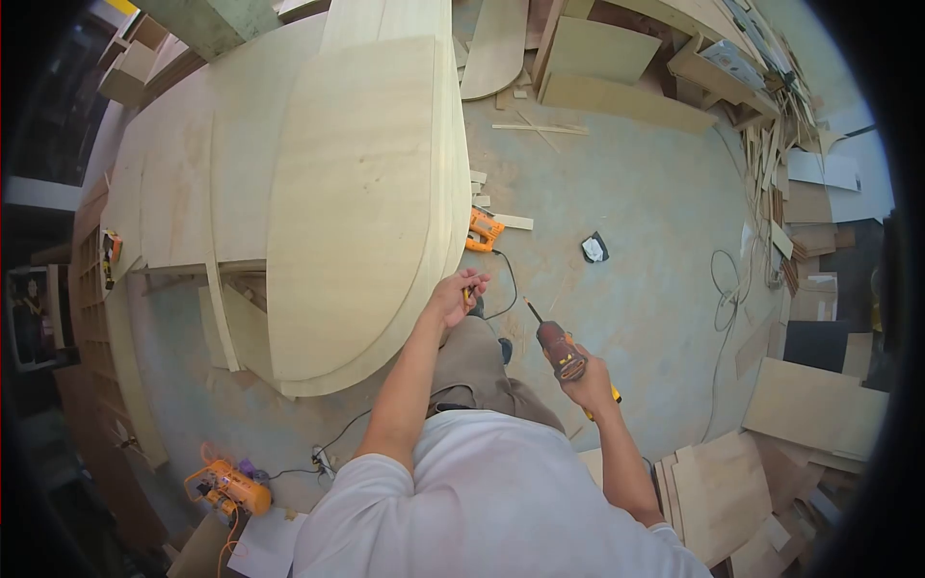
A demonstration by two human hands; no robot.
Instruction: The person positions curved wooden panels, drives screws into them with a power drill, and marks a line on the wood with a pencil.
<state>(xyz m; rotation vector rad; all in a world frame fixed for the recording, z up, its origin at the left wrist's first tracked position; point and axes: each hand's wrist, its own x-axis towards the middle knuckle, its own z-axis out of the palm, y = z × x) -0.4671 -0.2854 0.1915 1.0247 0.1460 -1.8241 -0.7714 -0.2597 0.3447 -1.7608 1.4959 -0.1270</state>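
Note:
My right hand (590, 380) is wrapped round the grip of a cordless drill (561, 352), dark red and black with yellow at its base. A long thin bit points up and left from its nose. My left hand (457, 297) has its fingers curled together around something small, dark and yellowish, too small to name. That hand is beside the rounded corner of a stack of pale plywood panels (356, 193). Just above it, an orange corded power tool (485, 231) rests near the stack's edge.
An orange air compressor (241, 489) stands at the lower left. Thin offcuts (540, 128) and a black-and-white item (594, 248) lie on the floor. A cable (725, 289) loops at the right, near wood scraps. More boards (718, 491) lie at the lower right.

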